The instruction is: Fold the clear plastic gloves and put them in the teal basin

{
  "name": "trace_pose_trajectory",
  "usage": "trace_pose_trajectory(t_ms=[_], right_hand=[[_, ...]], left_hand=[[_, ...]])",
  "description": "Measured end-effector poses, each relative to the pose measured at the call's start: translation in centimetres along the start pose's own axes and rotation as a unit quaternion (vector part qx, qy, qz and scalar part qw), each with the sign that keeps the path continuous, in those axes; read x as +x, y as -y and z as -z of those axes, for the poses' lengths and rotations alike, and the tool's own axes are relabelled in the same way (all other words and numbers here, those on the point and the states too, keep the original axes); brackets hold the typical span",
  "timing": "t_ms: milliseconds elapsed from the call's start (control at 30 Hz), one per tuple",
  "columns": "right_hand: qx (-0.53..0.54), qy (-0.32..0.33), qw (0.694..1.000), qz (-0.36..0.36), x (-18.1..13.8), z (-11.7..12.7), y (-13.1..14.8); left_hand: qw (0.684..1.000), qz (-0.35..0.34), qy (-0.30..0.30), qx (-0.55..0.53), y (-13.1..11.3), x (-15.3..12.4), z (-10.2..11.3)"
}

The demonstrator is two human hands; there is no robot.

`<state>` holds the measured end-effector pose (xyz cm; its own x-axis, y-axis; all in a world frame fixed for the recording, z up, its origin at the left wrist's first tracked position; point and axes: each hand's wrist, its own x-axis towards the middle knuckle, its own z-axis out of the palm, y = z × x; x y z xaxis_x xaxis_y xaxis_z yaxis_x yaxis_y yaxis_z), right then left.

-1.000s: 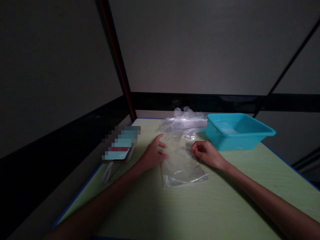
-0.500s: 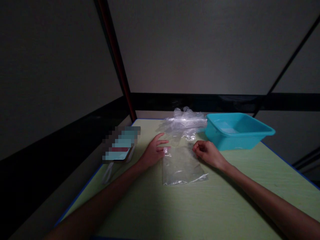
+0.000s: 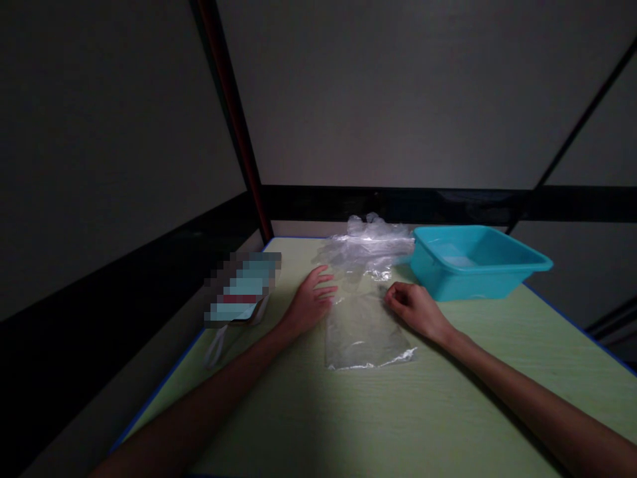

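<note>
A clear plastic bag point(image 3: 365, 338) lies flat on the table between my hands, its near edge creased and shiny. My left hand point(image 3: 312, 302) is at the bag's upper left edge, fingers stretched and apart, gripping nothing. On the opposite side, my right hand point(image 3: 412, 309) has its fingers curled into a pinch at the bag's upper right edge; the fingertips are partly hidden. Just beyond the flat bag is a crumpled pile of clear plastic bags point(image 3: 371, 242).
A turquoise plastic basin point(image 3: 478, 282) stands at the back right, close to my right hand. On the left lies a phone-like object point(image 3: 241, 292), blurred by pixels, with a pale strap point(image 3: 215, 348). The light green table point(image 3: 308, 411) has a blue edge and meets a wall behind.
My left fingers have drawn slightly off the bag's left edge, where a raised shiny fold has flattened. My right hand stays nearly where it was.
</note>
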<state>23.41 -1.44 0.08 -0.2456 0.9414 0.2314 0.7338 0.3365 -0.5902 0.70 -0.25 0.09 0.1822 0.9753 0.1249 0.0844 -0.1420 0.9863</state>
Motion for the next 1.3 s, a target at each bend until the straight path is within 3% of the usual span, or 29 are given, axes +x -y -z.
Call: trace_pose_trajectory(t_ms=[533,733,867,1000,1167,1300], right_hand=[[-0.046,-0.008,0.999,0.008,0.0,-0.1,0.1],[-0.064,-0.026,0.997,0.028,-0.3,0.6,0.7],[-0.083,0.001,0.991,0.109,-1.9,1.2,2.4],[-0.132,0.07,0.973,0.178,-3.8,0.8,3.3],[-0.184,0.102,0.963,0.17,-4.4,-0.2,2.2],[-0.188,0.116,0.962,0.162,-4.4,-0.1,1.8]], left_hand=[[0.992,-0.06,-0.04,0.101,0.6,0.4,-0.4],[0.974,-0.132,-0.043,0.178,0.0,-0.2,-0.1],[0.923,-0.205,0.053,0.321,-1.1,-1.5,0.1],[0.882,-0.192,0.174,0.394,-2.0,-2.7,0.1],[0.837,-0.182,0.279,0.434,-2.3,-3.1,0.3],[0.822,-0.176,0.315,0.441,-2.0,-3.1,0.7]])
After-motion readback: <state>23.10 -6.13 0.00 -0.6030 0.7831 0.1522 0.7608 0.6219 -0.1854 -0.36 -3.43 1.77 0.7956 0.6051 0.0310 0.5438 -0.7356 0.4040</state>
